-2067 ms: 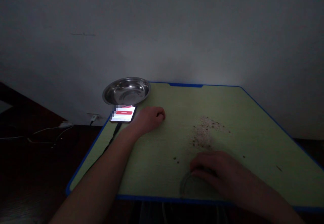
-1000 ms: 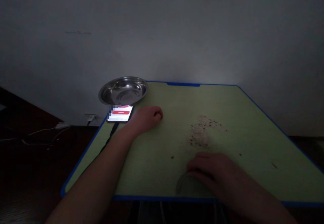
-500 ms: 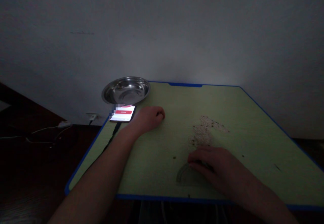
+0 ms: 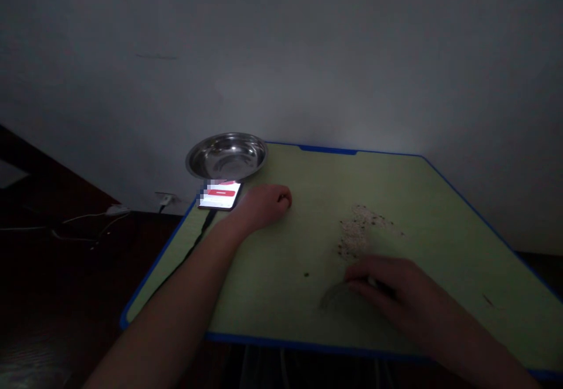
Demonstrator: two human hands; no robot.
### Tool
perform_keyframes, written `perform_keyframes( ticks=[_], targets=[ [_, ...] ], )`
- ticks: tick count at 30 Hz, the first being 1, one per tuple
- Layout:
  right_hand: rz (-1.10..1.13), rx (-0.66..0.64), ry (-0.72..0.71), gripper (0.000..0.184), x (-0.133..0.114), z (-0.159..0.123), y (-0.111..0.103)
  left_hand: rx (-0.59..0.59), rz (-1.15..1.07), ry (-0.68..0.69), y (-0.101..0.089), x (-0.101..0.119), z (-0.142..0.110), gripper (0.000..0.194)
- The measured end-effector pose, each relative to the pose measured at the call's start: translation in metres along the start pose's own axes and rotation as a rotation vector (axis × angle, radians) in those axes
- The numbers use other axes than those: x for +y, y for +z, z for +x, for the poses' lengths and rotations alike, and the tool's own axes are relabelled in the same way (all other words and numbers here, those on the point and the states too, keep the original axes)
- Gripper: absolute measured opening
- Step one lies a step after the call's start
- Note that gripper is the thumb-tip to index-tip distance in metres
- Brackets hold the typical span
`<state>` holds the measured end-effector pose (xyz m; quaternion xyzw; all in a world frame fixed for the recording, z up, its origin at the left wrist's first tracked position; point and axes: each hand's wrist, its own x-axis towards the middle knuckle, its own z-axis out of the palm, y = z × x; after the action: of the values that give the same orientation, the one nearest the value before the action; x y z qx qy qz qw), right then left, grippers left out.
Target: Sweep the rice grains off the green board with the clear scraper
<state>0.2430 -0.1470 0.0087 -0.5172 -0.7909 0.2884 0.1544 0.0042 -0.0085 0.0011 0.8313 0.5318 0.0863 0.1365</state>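
My left hand (image 4: 266, 203) lies on the green table (image 4: 285, 248) as a closed fist, just right of a lit phone (image 4: 219, 195). My right hand (image 4: 389, 290) rests near the front edge with its fingers curled together over a faint, clear round thing (image 4: 336, 300) that I cannot name in the dim light. A small heap of pale grains with dark specks (image 4: 355, 232) lies just beyond the fingertips. A steel bowl (image 4: 227, 156) stands at the table's far left corner, behind the phone.
The table has a blue rim (image 4: 308, 342) and stands against a pale wall. A dark cable (image 4: 200, 233) runs from the phone down the left side. Cords and a plug (image 4: 114, 210) lie on the dark floor at left. Stray specks (image 4: 306, 274) dot the table.
My right hand has slid the clear round thing away from the front edge, toward the grain heap. My left fist has stayed beside the phone.
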Motion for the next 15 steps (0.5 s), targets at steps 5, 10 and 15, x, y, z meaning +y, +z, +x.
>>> perform_keyframes(
  ticks=[5, 10, 15],
  targets=[
    [-0.131, 0.109, -0.036, 0.014, -0.010, 0.028, 0.000, -0.005, -0.020, 0.004, -0.002, 0.000, 0.000, 0.032],
    [-0.209, 0.105, -0.038, 0.015, -0.019, 0.042, 0.004, -0.012, -0.022, 0.006, -0.001, -0.002, 0.000, 0.032],
    [-0.165, 0.019, -0.055, 0.016, -0.017, 0.035, 0.005, -0.006, -0.017, 0.017, 0.000, -0.003, -0.001, 0.031]
  ],
)
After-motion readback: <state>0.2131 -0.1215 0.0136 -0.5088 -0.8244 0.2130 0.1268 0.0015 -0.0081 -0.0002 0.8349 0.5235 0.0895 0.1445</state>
